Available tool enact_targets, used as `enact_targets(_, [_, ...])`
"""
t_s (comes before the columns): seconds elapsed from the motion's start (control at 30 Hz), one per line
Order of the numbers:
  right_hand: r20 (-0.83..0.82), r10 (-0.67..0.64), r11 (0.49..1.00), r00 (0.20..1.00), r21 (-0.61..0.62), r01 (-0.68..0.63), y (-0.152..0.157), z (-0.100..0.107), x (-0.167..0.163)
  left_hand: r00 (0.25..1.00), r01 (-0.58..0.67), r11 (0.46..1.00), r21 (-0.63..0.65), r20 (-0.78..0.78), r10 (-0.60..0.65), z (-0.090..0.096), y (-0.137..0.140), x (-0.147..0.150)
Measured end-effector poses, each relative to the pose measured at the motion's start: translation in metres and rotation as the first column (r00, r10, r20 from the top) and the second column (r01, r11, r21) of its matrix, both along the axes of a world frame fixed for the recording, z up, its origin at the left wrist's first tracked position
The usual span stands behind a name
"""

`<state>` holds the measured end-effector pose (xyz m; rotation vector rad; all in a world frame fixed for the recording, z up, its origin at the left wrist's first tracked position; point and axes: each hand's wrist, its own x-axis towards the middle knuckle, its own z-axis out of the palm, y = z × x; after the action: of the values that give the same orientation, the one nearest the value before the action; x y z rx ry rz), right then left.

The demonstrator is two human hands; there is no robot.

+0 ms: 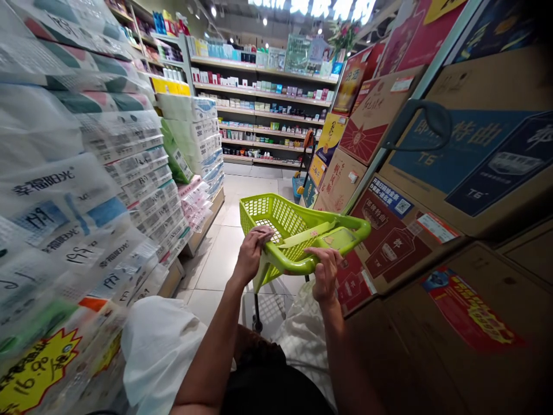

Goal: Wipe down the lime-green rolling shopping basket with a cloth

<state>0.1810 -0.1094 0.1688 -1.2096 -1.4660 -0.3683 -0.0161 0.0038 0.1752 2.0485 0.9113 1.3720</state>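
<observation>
A lime-green shopping cart (294, 216) with a lattice basket stands in front of me, turned slightly to the right. My left hand (252, 252) is closed over the near left corner of its rim. On the near bar of the green handle, my right hand (326, 272) rests with its fingers curled over the top. The cart's basket looks bare where I can see into it, though its near part is hidden by the handle panel. One dark caster (257, 324) shows below, on the tiled floor.
Tall stacks of wrapped tissue packs (138, 173) line the left side. Liquor cartons (415, 230) are piled close on the right, with a dark blue-grey handle (421, 124) jutting out. Shelves of small boxes (268, 89) cross the far end. Tiled floor (216, 259) runs between.
</observation>
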Motion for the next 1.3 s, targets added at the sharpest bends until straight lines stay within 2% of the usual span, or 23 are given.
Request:
enact_targets(0.03, [0.005,0.018,1.000,1.000,0.000,-0.018,0.000,0.000,0.000,0.999,-0.031,0.999,-0.013,-0.008,0.031,0.002,0.002,0.000])
enact_targets(0.1, [0.009,0.026,1.000,1.000,0.006,-0.026,0.000,-0.001,0.000,0.998,-0.009,1.000,0.021,-0.055,0.010,0.011,-0.004,0.001])
enact_targets(0.2, [0.002,0.006,1.000,1.000,0.022,-0.006,-0.001,-0.001,0.000,0.985,0.138,0.983,0.118,-0.123,-0.123,0.028,-0.034,0.003])
enact_targets(0.27, [-0.001,-0.004,1.000,1.000,0.025,0.004,-0.003,0.001,0.000,0.971,0.213,0.967,0.138,-0.138,-0.194,0.036,-0.051,0.005])
enact_targets(0.33, [0.000,0.001,1.000,1.000,0.023,-0.001,-0.004,0.002,-0.001,0.977,0.186,0.976,0.113,-0.124,-0.172,0.036,-0.054,0.006])
enact_targets(0.47, [0.000,0.020,1.000,1.000,0.014,-0.020,-0.003,0.004,-0.004,0.998,-0.017,1.000,0.025,-0.064,0.019,0.027,-0.038,0.009])
enact_targets(0.57, [-0.003,0.009,1.000,1.000,-0.005,-0.009,0.001,0.003,-0.005,0.995,0.031,0.999,0.040,-0.099,-0.027,0.029,-0.041,0.010])
enact_targets(0.7, [-0.015,0.009,1.000,1.000,0.006,-0.009,0.005,-0.001,-0.004,0.983,0.123,0.986,0.116,-0.150,-0.105,0.042,-0.075,0.010])
enact_targets(0.8, [-0.019,0.020,1.000,1.000,0.000,-0.020,0.006,-0.002,-0.004,0.981,0.123,0.983,0.140,-0.168,-0.098,0.047,-0.092,0.013])
enact_targets(0.9, [-0.022,0.029,1.000,0.999,-0.001,-0.029,0.006,-0.003,-0.004,0.990,0.051,0.995,0.089,-0.136,-0.039,0.043,-0.084,0.015])
enact_targets(1.03, [-0.019,0.055,0.998,0.998,0.002,-0.055,0.008,-0.003,-0.004,0.999,-0.039,0.999,-0.037,-0.037,0.038,0.032,-0.050,0.014])
enact_targets(1.13, [-0.010,0.065,0.998,0.998,0.014,-0.065,0.010,-0.004,-0.004,0.993,-0.113,0.991,-0.077,0.018,0.115,0.024,-0.035,0.012])
enact_targets(1.23, [-0.001,0.077,0.997,0.997,0.029,-0.077,0.012,-0.006,-0.004,0.990,-0.140,0.990,-0.034,-0.034,0.139,0.022,-0.044,0.014])
enact_targets(1.3, [-0.008,0.069,0.997,0.998,0.030,-0.069,0.012,-0.006,-0.004,0.992,-0.096,0.995,0.029,-0.085,0.098,0.025,-0.060,0.017])
